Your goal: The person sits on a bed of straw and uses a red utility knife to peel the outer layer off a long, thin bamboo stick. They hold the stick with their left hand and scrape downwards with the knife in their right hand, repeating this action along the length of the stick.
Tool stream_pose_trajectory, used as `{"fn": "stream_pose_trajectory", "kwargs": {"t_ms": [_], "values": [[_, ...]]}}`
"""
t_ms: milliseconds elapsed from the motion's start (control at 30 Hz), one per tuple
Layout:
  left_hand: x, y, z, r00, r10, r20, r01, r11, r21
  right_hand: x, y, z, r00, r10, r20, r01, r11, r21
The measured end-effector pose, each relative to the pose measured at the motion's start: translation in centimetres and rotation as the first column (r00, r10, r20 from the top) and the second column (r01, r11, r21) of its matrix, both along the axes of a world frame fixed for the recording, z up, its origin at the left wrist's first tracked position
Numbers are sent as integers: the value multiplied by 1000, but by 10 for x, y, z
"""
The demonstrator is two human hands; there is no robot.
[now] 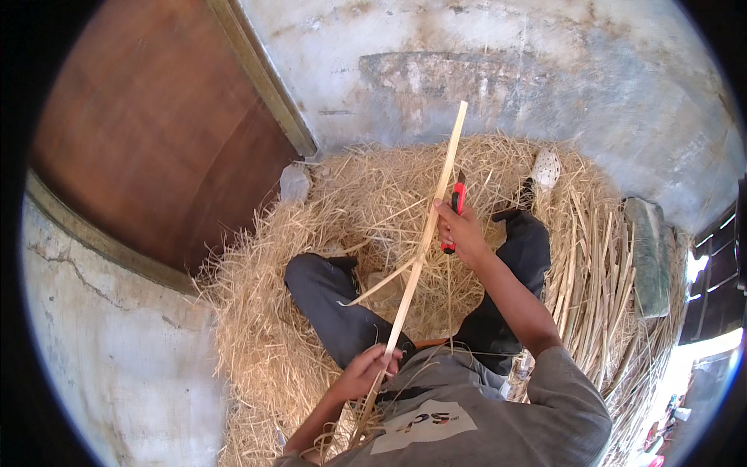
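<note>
Two bare hands work on one long pale cane strip (424, 233), which runs from low near the person's lap up and slightly right, its top end standing out against the grey plastered wall (545, 70). The left hand (366, 372) is closed around the lower part of the strip, just above the grey shirt (467, 412). The right hand (463, 232) is closed on a red utility knife (455, 206), gripping its handle so that the upper end of the knife points up beside the strip; the thumb side of this hand touches the strip at about its middle. A thinner sliver (381, 286) branches off the strip to the lower left, still joined to it just below the right hand. The person sits with dark grey trouser legs (327, 300) spread apart on a thick heap of straw-coloured shavings (264, 311) that covers the floor. To the right, a bundle of longer straight cane strips (591, 265) lies along the edge of the heap. A white perforated shoe (546, 168) shows at the far end of the right leg. A brown wooden door (156, 124) with a greenish frame fills the upper left, and a pale stone (294, 183) sits at its foot, near the straw.
</note>
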State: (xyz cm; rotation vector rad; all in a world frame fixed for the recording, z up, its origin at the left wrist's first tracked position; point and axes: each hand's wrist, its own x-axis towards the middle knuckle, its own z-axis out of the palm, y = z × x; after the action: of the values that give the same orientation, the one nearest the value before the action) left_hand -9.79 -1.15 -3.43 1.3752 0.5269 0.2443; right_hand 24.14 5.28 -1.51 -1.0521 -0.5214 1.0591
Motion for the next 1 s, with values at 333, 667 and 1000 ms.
{"fn": "stream_pose_trajectory", "kwargs": {"t_ms": [333, 667, 1000], "values": [[80, 27, 17, 971, 237, -22, -237, 971, -34, -1, -37, -5, 491, -58, 869, 224, 973, -61], [80, 20, 20, 931, 363, -35, -361, 931, 50, -41, -72, -10, -120, -25, 992, 6, 1000, 25], [56, -9, -1, 949, 304, -80, -274, 926, 261, 54, -26, -21, -313, 101, 944, 308, 951, 1]]}}
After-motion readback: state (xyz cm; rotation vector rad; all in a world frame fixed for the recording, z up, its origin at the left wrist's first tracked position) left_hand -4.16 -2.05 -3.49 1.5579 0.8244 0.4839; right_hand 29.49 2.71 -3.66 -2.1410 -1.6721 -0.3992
